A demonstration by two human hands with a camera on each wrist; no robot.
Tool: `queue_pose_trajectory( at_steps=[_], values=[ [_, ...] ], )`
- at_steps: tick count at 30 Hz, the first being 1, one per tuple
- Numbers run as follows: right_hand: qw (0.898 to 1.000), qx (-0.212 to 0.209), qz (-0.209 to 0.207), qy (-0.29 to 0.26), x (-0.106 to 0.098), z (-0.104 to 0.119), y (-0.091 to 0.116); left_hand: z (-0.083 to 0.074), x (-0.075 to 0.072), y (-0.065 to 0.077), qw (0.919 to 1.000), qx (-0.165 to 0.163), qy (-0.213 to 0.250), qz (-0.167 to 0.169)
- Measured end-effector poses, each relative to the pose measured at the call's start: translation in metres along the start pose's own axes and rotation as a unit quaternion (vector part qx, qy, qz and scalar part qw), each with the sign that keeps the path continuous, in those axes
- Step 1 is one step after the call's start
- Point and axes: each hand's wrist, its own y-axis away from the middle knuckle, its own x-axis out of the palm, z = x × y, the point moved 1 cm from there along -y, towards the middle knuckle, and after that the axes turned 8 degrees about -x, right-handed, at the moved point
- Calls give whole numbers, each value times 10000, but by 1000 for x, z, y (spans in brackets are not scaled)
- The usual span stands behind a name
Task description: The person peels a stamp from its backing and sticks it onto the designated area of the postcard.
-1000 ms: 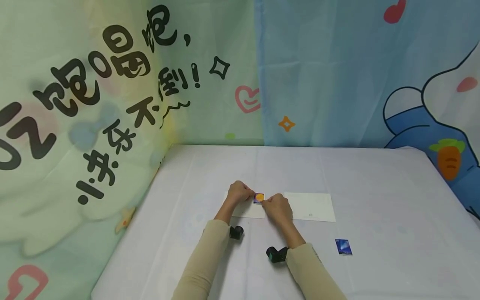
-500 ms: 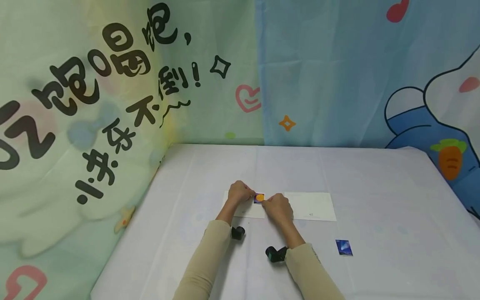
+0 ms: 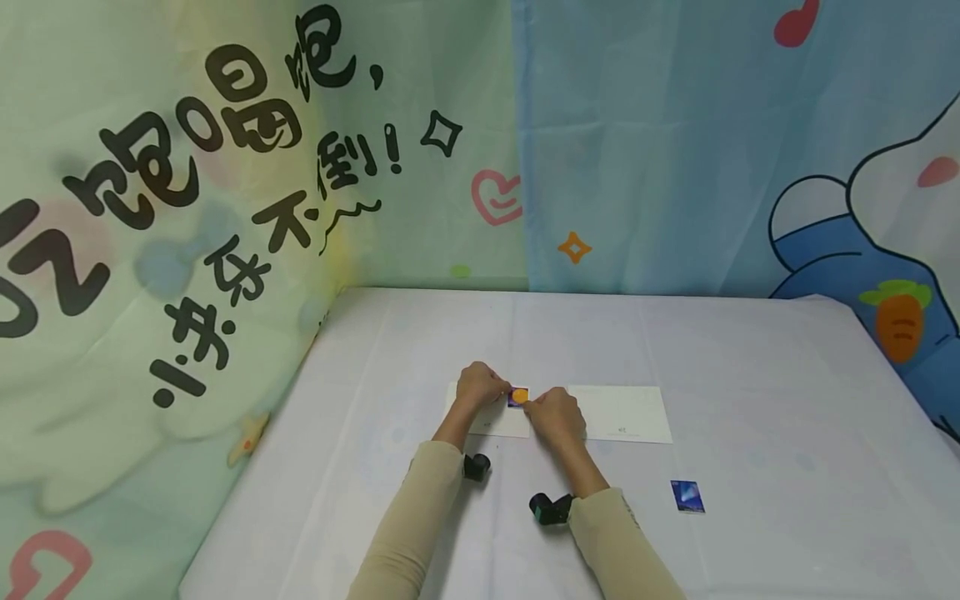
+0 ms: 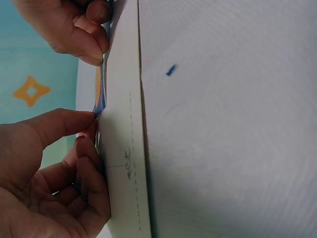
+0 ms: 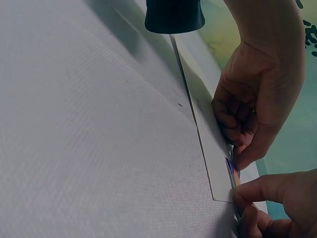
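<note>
Both hands pinch opposite edges of a small purple sticker-like piece (image 3: 519,397) with an orange disc on it. The left hand (image 3: 480,385) has the piece's left edge between thumb and finger; the left wrist view shows its blue corner (image 4: 99,107) at the fingertips. From the other side the right hand (image 3: 558,415) pinches the lower right edge, its fingers partly covering the piece. Beneath lies a white paper card (image 3: 498,423), partly hidden by the left hand; a dashed line and small print run along its near edge. Whether the piece touches the card, I cannot tell.
A second white card (image 3: 626,414) lies right of the hands. Nearer the front right is a small blue picture piece (image 3: 687,497). Black wrist cameras (image 3: 477,467) sit close above the white tablecloth (image 3: 765,400). Printed curtains (image 3: 637,150) stand behind and at the left.
Both hands hold nearly the same place and grip. Only slight shifts of the forearms and of the head view show.
</note>
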Motion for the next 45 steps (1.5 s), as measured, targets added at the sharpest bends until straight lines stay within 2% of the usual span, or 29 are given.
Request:
queue_pose_trajectory(
  at_steps=[15,22,31,40,45],
  values=[
    [9999,89,89,-5,2,-5,6,4,7,2,9999,-112,-17,98],
    [10000,79,44,28,1,-3,4,1,7,1,9999,-39,-80,-57],
    [10000,-70,-21,-43,1,2,6,1,5,2,9995,-263,-108,-148],
    [9999,-91,-83,49,-3,4,6,-2,6,0,9995,-26,-176,-242],
    [9999,-59,-74,43,-4,4,7,-3,7,0,9996,-6,-196,-227]
  ],
)
